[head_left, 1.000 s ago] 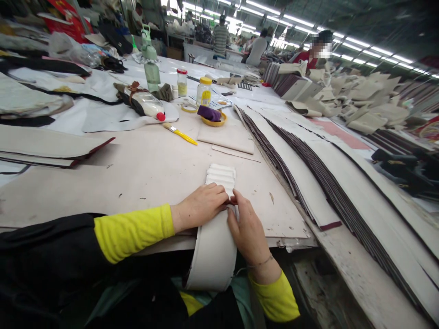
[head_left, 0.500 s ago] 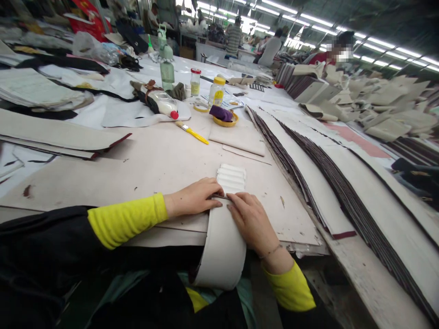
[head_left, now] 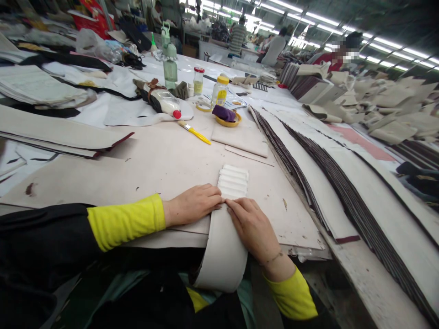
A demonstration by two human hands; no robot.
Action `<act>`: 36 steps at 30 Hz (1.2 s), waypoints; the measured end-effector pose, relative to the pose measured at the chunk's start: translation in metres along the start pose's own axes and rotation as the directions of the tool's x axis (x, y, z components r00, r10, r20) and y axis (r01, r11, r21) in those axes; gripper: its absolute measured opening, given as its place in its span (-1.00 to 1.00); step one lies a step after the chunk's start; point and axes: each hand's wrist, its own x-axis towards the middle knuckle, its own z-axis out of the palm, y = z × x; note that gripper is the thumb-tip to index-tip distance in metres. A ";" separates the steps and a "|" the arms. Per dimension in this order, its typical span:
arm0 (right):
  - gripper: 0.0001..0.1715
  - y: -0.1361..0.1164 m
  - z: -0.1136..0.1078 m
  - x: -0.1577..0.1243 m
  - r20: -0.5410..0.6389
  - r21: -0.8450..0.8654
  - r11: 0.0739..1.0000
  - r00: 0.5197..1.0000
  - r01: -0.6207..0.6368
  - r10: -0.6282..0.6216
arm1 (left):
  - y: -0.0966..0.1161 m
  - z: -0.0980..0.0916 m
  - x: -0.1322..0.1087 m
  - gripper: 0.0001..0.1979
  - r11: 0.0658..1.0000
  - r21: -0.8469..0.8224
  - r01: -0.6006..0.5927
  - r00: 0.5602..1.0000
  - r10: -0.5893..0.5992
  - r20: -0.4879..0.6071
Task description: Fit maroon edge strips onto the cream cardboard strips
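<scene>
A long cream strip of stiff material [head_left: 222,249] runs from my lap up over the table edge, and its far end [head_left: 233,180] is folded into several narrow pleats lying flat on the table. My left hand [head_left: 194,204] lies on the strip's left side just behind the pleats, fingers pressed together on the newest fold. From the right, my right hand [head_left: 252,225] presses down on the same fold with its fingertips. Both wrists wear yellow cuffs under black sleeves.
A yellow-handled brush [head_left: 195,132], a yellow dish with a purple cloth [head_left: 225,116], glue jars [head_left: 220,90] and bottles [head_left: 170,68] stand farther back. Long fanned stacks of dark-edged strips [head_left: 325,183] fill the right side. Flat boards [head_left: 55,132] lie at left. Other people work at the far end.
Both hands have shifted slightly along the strip and pressed down another fold at the pleated end. The view itself has drifted a little.
</scene>
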 end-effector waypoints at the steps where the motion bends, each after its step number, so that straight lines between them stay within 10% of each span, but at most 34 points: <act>1: -0.69 0.000 0.000 -0.002 -0.014 0.003 1.000 1.000 -0.002 0.002 | 0.000 0.000 -0.003 -0.70 1.000 -0.004 -0.010 1.000 0.010 -0.006; 12: -0.65 -0.001 0.002 -0.015 -0.108 -0.004 0.995 0.990 -0.096 0.095 | -0.008 -0.009 -0.013 -0.75 0.947 -0.291 0.138 0.987 -0.154 -0.034; 19: -0.65 -0.002 0.004 -0.015 -0.119 0.020 0.993 0.986 -0.113 0.114 | -0.033 -0.013 0.022 -0.73 0.761 -0.383 0.524 0.848 -0.509 0.149; 36: -0.66 -0.004 0.007 -0.015 -0.164 0.037 0.990 0.976 -0.137 0.141 | -0.017 -0.032 0.059 -0.61 0.624 -0.575 0.528 0.849 -0.368 0.381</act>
